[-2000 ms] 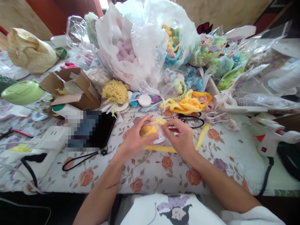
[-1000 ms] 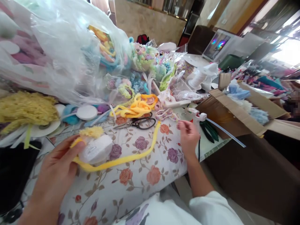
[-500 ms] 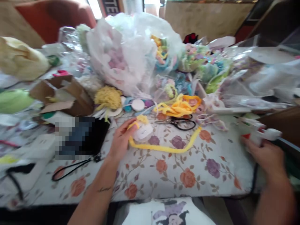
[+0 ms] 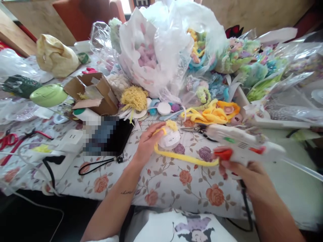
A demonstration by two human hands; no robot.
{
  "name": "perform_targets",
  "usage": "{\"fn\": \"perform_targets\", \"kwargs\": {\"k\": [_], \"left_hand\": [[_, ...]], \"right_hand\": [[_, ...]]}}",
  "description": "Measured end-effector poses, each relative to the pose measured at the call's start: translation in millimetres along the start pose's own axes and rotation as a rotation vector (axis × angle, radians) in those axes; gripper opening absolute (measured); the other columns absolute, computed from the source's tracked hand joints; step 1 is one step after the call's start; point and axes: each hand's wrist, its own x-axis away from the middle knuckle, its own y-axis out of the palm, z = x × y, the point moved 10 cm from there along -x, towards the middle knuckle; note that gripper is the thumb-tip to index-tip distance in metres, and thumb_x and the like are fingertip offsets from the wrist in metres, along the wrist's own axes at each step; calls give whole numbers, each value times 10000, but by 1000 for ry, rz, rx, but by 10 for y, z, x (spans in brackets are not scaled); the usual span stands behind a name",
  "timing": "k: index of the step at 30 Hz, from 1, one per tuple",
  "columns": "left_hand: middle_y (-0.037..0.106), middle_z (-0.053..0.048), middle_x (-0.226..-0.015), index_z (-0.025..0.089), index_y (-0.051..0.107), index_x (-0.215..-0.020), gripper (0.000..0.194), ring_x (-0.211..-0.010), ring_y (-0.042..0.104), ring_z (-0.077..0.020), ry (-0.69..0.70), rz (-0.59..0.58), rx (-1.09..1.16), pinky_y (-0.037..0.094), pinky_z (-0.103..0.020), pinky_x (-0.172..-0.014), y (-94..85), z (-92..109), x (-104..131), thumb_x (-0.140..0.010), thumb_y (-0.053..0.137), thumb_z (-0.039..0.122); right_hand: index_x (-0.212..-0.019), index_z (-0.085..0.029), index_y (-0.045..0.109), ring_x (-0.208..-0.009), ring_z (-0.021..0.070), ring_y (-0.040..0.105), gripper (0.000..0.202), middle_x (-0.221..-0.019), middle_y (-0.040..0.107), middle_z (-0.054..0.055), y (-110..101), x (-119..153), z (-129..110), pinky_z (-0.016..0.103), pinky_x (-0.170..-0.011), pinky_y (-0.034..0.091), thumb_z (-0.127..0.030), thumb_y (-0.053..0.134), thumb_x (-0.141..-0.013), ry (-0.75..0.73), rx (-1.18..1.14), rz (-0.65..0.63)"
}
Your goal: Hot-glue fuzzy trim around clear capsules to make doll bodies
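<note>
My left hand (image 4: 148, 141) pinches a round white piece (image 4: 171, 137) with a small tuft of yellow yarn on its top edge. From that piece a yellow strip (image 4: 184, 158) curves to the right over the flowered cloth. My right hand (image 4: 242, 171) is wrapped round the handle of a white glue gun (image 4: 242, 144) with a red trigger, its nozzle pointing left. A clear glue stick sticks out of the gun's back end. Behind the gun, black scissors (image 4: 205, 132) are partly hidden.
Large plastic bags (image 4: 171, 50) of plush pieces stand at the back. To the left are a cardboard box (image 4: 94, 97), a yellow yarn ball (image 4: 134, 98), a black phone (image 4: 117, 137) with a strap, and a white power strip (image 4: 60, 158). Yellow-orange fabric (image 4: 217, 112) lies behind the scissors.
My right hand has brought the glue gun from the far right edge towards the middle, beside the yellow strip's end. The view has shifted left; my left hand keeps its hold.
</note>
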Motion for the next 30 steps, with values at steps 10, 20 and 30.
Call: {"fn": "perform_targets", "kwargs": {"k": [10, 20, 30], "left_hand": [[608, -57, -1250, 225, 671, -1108, 241, -1216, 523, -205, 342, 0, -307, 349, -345, -1091, 93, 352, 92, -908, 563, 307], [576, -77, -1268, 231, 647, -1148, 255, -1220, 517, -202, 391, -53, -367, 354, -363, -1093, 199, 382, 156, -935, 526, 299], [571, -72, -1268, 242, 640, -1169, 263, -1220, 514, -198, 390, -66, -360, 363, -360, -1084, 211, 375, 159, -941, 519, 290]], "right_hand": [[-824, -170, 662, -495, 130, 513, 285, -560, 588, 7, 724, 112, 0, 231, -438, 422, -453, 632, -812, 365, -189, -215], [-725, -162, 630, -493, 136, 525, 319, -568, 578, 11, 669, 87, -79, 246, -465, 427, -466, 594, -812, 392, -24, -264], [-627, -155, 606, -423, 117, 498, 330, -464, 567, 9, 694, 29, -213, 238, -461, 393, -418, 575, -825, 394, 43, -315]]}}
